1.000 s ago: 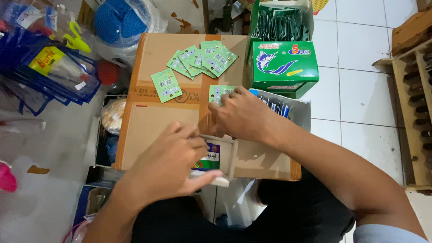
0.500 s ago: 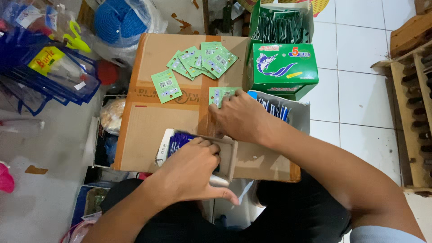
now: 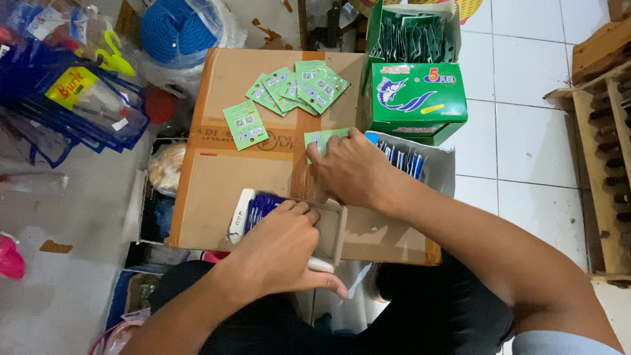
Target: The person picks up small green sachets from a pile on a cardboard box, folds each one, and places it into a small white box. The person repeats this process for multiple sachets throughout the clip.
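Observation:
A brown cardboard box (image 3: 217,177) serves as a work surface. My left hand (image 3: 279,250) reaches into a small open white box (image 3: 328,227) at its near edge, fingers on the dark blue packets (image 3: 259,207) inside. My right hand (image 3: 351,167) presses down on a small green packet (image 3: 322,139) at the cardboard's right side. Several more green packets (image 3: 296,89) lie fanned out at the far edge, and one (image 3: 244,125) lies apart to the left.
A green carton (image 3: 414,98) with its lid open, full of dark sachets, stands at the far right. Beside my right arm is a grey box of blue packets (image 3: 411,158). Blue bags (image 3: 66,105) and a blue rope ball (image 3: 174,29) lie left; a wooden rack (image 3: 605,131) stands right.
My left hand has slid down and toward me, uncovering the small white box and the blue packets in it. My right hand has stayed on the green packet.

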